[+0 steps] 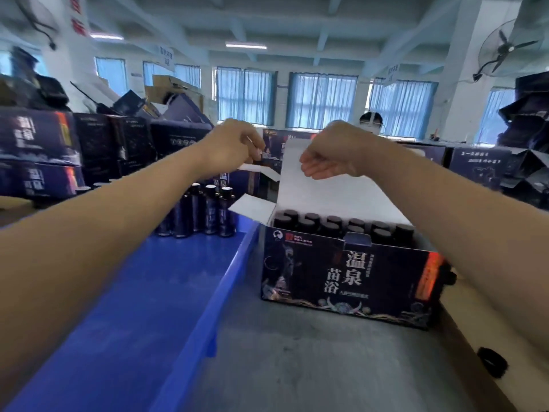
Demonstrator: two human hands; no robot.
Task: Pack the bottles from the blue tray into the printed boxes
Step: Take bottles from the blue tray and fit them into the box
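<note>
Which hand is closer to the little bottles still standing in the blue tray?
Left. The left hand is raised just above the bottles in the blue tray; the right hand is farther right, over the open printed box.

Tray point(190, 292) left of box point(350, 275); bottles point(341, 224) inside box.

Front panel of the printed box point(350, 278): large white characters in two vertical columns, "温泉" on the right and "苗浴" on the left. Finer lines beside them, the small white print by the round emblem and red seal point(289, 235) at the panel's upper left, and the orange side strip point(429, 278) are too blurred to read. Stacked boxes point(38, 138), red pillar characters point(77, 16) and hanging signs point(166, 56): lettering visible, illegible.
</note>
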